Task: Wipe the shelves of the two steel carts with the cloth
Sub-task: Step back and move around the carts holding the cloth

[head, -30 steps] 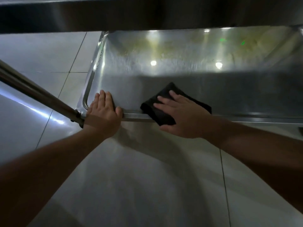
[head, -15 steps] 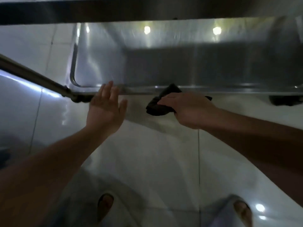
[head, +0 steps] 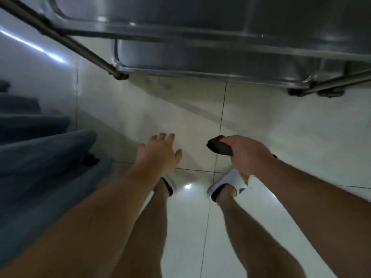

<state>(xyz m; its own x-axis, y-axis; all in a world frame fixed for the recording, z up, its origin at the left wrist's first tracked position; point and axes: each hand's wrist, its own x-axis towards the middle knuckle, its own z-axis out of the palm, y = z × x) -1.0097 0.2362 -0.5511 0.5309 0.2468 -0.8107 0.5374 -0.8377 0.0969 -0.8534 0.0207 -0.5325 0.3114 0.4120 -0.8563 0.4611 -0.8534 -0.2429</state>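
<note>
Standing over a pale, glossy tiled floor [head: 261, 121], a person holds both bare arms out in front of a steel cart with stacked, rimmed metal shelves [head: 200, 63] that fills the top of the head view. The right hand [head: 247, 153] curls its fingers around a dark folded cloth [head: 218, 147], gripping it in the air above the floor, well apart from the cart's lower shelf. The left hand [head: 158, 151] hangs beside it with fingers loosely spread, holding nothing and touching nothing. A round steel tube of the cart frame [head: 66, 39] runs diagonally from the upper left down to the near corner of the lower shelf. Below the hands, two bare legs end in white slippers with dark trim [head: 226, 185] planted on the tiles. Blurred blue-grey fabric [head: 40, 157] lies in folds along the left edge, beside the left forearm.
</note>
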